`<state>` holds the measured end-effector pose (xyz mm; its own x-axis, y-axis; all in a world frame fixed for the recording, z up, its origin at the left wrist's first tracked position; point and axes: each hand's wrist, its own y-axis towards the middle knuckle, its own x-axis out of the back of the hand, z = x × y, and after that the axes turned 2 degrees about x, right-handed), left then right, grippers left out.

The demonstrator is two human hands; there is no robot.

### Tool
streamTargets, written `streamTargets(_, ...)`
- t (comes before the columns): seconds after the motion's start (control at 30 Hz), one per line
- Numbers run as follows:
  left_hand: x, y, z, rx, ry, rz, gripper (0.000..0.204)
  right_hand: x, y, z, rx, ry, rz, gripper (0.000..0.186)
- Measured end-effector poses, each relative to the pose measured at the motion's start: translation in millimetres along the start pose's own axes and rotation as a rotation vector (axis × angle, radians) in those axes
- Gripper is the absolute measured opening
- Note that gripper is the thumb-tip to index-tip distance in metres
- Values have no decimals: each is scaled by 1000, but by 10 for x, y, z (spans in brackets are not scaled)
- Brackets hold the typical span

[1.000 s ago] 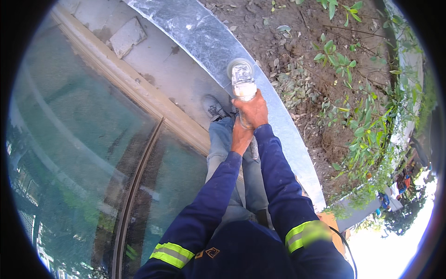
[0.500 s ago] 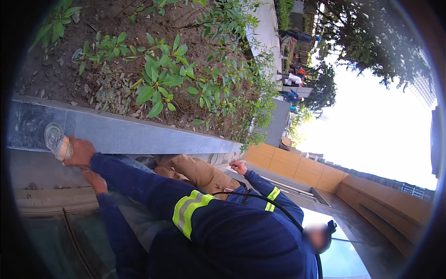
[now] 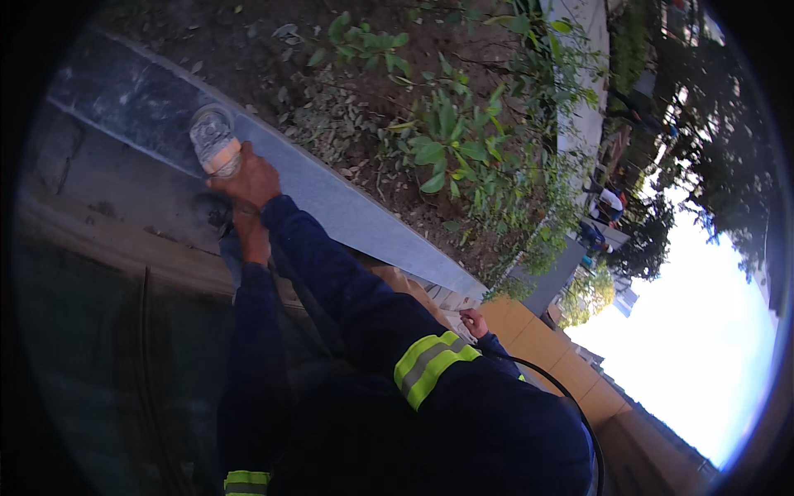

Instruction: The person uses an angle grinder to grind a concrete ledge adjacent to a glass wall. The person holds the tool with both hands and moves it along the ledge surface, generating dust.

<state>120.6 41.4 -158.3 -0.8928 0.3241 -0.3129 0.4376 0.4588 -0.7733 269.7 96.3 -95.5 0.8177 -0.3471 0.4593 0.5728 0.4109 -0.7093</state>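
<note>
Both my hands are closed on a dusty angle grinder with a rounded guard and a pale orange band. Its head rests over the grey stone ledge of a planting bed, close to the soil side. My right hand wraps the tool just behind the guard. Just below it, my left hand grips further back, beside a dark part of the tool. The disc's underside is hidden. Pale dust coats the ledge at the upper left, and haze hangs around the tool.
Leafy shrubs grow in brown soil along the ledge. A glazed frame lies at lower left. Close on the right, another person's hand shows beyond my arm, near a black hose. More people are far off.
My view has turned and darkened, so the scene sits further right. The grinder and both hands have shifted across the ledge, from its outer edge toward the soil. Both grips stay closed.
</note>
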Motion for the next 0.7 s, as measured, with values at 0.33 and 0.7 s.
streamTargets(0.33, -556, -449, -231, -1, 315, -134, 69, 152, -306, -325, 13, 36, -62, 85)
streamTargets(0.7, -511, -382, -371, -67, 197, -236, 65, 25, -184, -55, 33, -128, 93, 84)
